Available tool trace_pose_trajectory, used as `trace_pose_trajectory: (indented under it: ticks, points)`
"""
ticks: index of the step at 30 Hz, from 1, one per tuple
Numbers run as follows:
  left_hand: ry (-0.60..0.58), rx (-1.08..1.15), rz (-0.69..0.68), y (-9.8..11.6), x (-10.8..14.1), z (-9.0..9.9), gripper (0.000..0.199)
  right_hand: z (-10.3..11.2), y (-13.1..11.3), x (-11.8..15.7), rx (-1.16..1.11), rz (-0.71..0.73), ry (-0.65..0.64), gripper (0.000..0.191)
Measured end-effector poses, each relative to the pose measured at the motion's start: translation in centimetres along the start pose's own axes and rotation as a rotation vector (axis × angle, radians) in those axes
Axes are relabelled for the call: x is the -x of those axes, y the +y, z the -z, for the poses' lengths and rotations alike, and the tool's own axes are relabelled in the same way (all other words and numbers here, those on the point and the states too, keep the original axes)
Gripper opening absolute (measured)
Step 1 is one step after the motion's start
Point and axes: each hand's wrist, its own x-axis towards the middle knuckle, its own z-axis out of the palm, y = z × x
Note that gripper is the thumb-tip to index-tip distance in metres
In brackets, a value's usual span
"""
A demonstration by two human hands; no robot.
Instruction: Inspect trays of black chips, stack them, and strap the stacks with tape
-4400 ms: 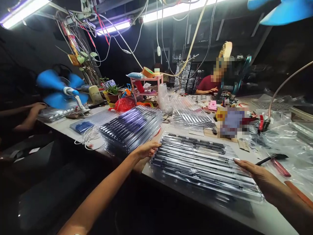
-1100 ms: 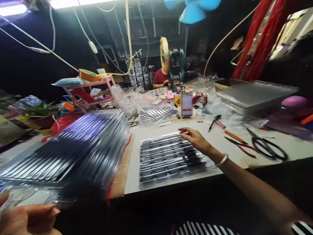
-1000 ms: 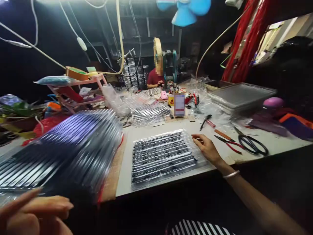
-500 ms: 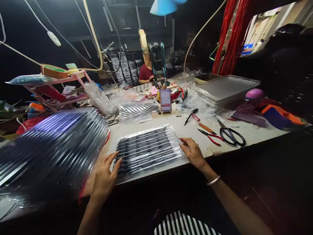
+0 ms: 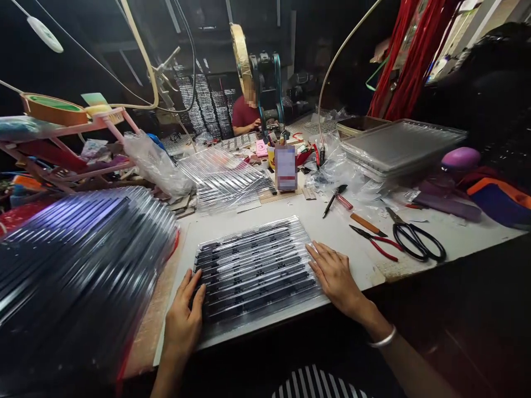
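A clear ribbed plastic tray with rows of black parts lies flat near the table's front edge. My left hand rests against the tray's left edge, fingers apart, the thumb near its lower left side. On the right edge lies my right hand, its fingers stretched over the clear rim and its palm beside it. Neither hand is closed round the tray. To the left, a tall stack of similar ribbed trays reaches the table's front.
Scissors, red-handled pliers, a knife and a pen lie at the right. Behind are empty clear trays, a phone and lidded boxes. Across the table sits a person in dark red.
The view has shifted, so the tray and hands appear lower. My right hand's fingers have come further over the tray's right edge. My left hand stays at the left edge.
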Motion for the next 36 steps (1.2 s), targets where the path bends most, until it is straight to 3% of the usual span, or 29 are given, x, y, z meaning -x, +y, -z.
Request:
trace_pose_trajectory:
  ticks: [5, 9, 14, 20, 24, 32, 36]
  points:
    - [0.092, -0.098, -0.1, -0.9, 0.3, -0.5, 0.047, 0.1, 0.3, 0.6, 0.047, 0.042, 0.036, 0.043]
    - [0.022, -0.148, -0.172, -1.6, -1.1, -1.0, 0.048, 0.7, 1.1, -0.1, 0.006, 0.035, -0.01, 0.041]
    - [-0.089, -0.108, -0.148, -1.1, -2.0, -0.8, 0.05, 0.4, 2.1, -1.6, -0.016, 0.0, -0.032, 0.045]
    - [-0.057, -0.061, -0.048, 0.0, -1.2, -0.6, 0.047, -0.3, 2.6, -1.1, -0.084, 0.1, 0.02, 0.043]
    - [-0.133, -0.162, -0.059, 0.1, -0.9, -0.6, 0.053, -0.2, 2.8, -1.3, -0.104, 0.234, -0.023, 0.045]
    - [-0.366, -0.207, -0.074, 1.6, 0.0, 2.9, 0.053, 1.2, 3.6, -0.7, -0.061, 0.331, -0.102, 0.051]
    - [-0.439, -0.25, -0.171, -0.5, 3.1, 4.7, 0.049, 3.1, 3.9, 0.8, -0.07, 0.349, -0.141, 0.056]
